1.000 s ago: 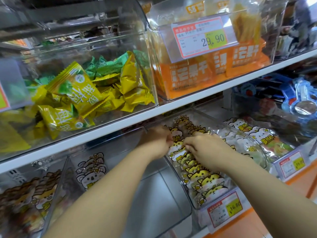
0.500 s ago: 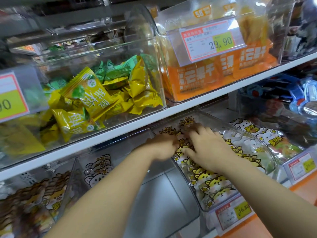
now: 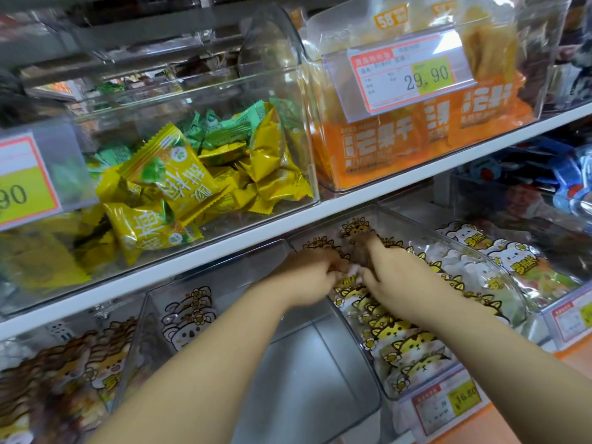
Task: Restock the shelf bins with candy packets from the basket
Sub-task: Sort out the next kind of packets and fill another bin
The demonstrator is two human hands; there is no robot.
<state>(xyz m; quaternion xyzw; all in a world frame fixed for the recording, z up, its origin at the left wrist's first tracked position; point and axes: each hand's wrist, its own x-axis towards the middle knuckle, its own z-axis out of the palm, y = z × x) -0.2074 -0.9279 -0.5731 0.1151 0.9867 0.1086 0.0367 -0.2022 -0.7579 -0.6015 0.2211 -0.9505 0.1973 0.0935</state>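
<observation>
Yellow cat-print candy packets [image 3: 403, 341] stand in a row inside a clear bin [image 3: 503, 283] on the lower shelf. Both my hands are in this bin, reaching back under the upper shelf board. My left hand [image 3: 307, 274] has its fingers curled and pinches the top of a packet at the row's left side. My right hand [image 3: 394, 270] lies on the packets with fingers stretched toward the back, their tips in shadow. The two hands almost touch. The basket is out of view.
Left of the cat bin is a clear bin [image 3: 304, 363] holding only a few koala-print packets [image 3: 189, 315] at its back. White bear-print packets [image 3: 519, 261] fill the bin to the right. The upper shelf [image 3: 224, 251] carries bins of yellow-green candy [image 3: 179, 187] and orange packs [image 3: 400, 139].
Both hands have slid deeper toward the back of the cat-packet bin, and the right hand's fingers have stretched out. The view has moved closer to the shelf.
</observation>
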